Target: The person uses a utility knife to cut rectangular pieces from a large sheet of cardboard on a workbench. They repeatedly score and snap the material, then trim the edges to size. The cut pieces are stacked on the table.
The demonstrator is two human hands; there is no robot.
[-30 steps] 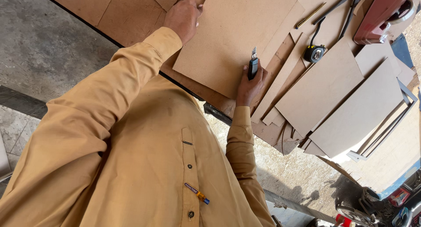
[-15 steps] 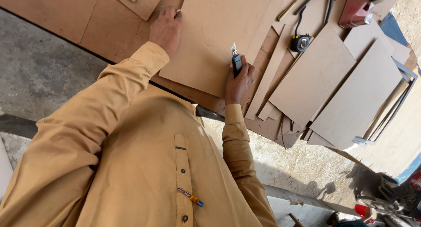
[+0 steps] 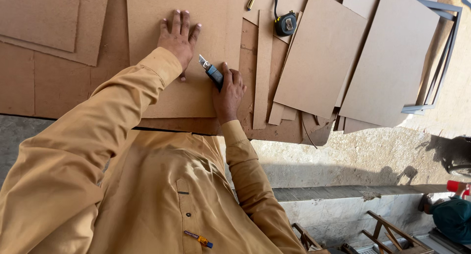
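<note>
Head view: two hands, left hand [image 3: 178,38] flat on one board [image 3: 196,48], right hand [image 3: 228,92] gripping one knife [image 3: 212,71].

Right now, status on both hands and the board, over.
Left hand flat on the brown board, fingers spread. Right hand gripping utility knife, blade on the board. Tape measure lies beyond, apart from the knife.

The board [image 3: 186,48] runs past the top edge; knife blade [image 3: 202,62] too small to judge.
</note>
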